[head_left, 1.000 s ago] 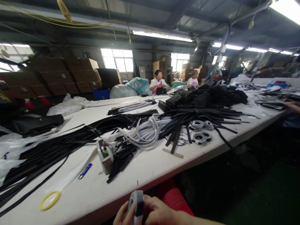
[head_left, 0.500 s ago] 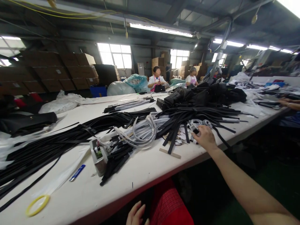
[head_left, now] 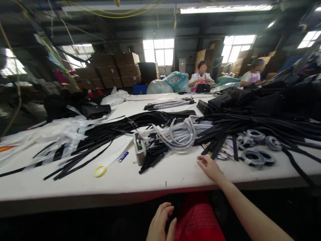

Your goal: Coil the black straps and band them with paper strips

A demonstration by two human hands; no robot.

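Observation:
My right hand (head_left: 209, 167) rests on the white table (head_left: 175, 175) near its front edge, just in front of the loose black straps (head_left: 218, 145). Its fingers are pressed together and point left, with a small pale tip showing at them; I cannot name what they hold. My left hand (head_left: 162, 222) hovers below the table edge over my red checked lap (head_left: 198, 221), fingers stretched and holding nothing. Several grey tape rolls (head_left: 253, 157) lie to the right of my right hand.
A long heap of black straps (head_left: 100, 137), a bundle of white tube handles (head_left: 180, 134), a small metal box (head_left: 139, 150), a blue pen (head_left: 123, 156) and a yellow ring (head_left: 100, 171) cover the table. Black bags (head_left: 250, 97) are piled at the right. Two people (head_left: 202, 78) work at the far end.
My right hand has drawn back from the tape rolls to the near table edge. The grey roll held a second ago is out of my hands. The view has swung left.

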